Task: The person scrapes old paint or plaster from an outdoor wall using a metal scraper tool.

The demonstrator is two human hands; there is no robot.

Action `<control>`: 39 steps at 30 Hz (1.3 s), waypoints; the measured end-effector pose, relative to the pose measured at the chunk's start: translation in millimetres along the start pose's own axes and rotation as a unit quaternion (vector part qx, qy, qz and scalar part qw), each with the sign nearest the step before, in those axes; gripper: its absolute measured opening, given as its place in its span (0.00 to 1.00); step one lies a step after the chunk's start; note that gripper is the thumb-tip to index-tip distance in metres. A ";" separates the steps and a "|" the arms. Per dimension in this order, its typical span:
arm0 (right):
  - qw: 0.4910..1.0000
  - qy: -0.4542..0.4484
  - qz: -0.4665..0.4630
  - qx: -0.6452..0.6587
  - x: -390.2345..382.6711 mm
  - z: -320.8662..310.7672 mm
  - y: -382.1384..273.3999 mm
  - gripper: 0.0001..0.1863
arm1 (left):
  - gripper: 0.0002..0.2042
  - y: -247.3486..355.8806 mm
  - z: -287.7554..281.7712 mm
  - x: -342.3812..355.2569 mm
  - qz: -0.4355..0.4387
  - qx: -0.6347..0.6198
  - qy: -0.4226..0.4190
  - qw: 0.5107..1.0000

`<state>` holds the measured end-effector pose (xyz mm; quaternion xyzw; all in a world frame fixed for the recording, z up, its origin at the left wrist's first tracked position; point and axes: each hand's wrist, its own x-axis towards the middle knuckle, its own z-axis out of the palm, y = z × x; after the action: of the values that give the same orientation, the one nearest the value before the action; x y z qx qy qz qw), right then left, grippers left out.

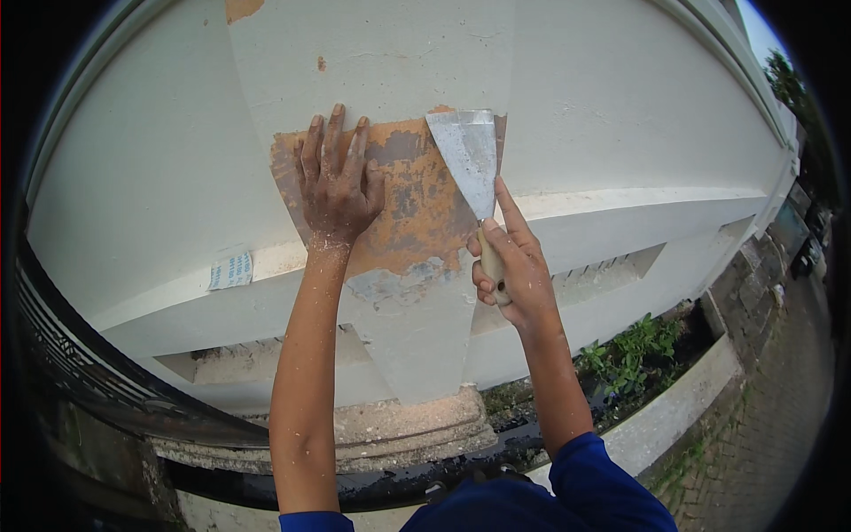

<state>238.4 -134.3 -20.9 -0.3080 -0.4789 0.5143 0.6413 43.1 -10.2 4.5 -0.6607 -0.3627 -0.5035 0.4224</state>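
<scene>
In front of me a white-painted wall (594, 106) carries a bared patch (412, 199) of orange and grey-brown where the paint is off. My left hand (337, 182) lies flat on the left part of this patch, fingers spread and pointing up, holding nothing. My right hand (523, 275) grips the pale handle of a paint scraper (470, 151). Its wide metal blade points upward and its edge meets the top right border of the patch, by the remaining white paint. White specks dot both hands and forearms.
A small printed paper packet (231, 272) sits on the wall's ledge at left. Below, a dark drainage channel (381, 492) runs along the wall's foot, with green plants (634, 355) at right. A black metal fence (80, 355) curves along the left; a paved lane (771, 399) lies far right.
</scene>
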 end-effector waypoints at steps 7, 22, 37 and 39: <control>1.000 -0.008 0.019 0.015 1.3 -5.0 6.1 0.31 | 0.25 38.9 21.5 15.0 -0.107 0.008 0.007 0.994; 1.000 -0.004 0.000 0.026 -0.5 0.9 19.0 0.31 | 0.24 40.3 26.1 6.9 -0.047 0.006 0.004 0.999; 0.981 -0.008 -0.183 0.059 -12.7 -6.5 -33.6 0.30 | 0.26 41.8 24.8 8.7 -0.060 -0.030 0.040 0.997; 0.965 0.057 -0.248 0.068 -25.1 -18.7 -48.2 0.29 | 0.29 41.7 23.9 4.7 -0.046 -0.043 0.041 0.997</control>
<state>273.1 -170.0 7.9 -0.1640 -0.4665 0.3520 0.7947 90.5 -3.7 -2.2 -0.6400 -0.3533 -0.5641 0.3839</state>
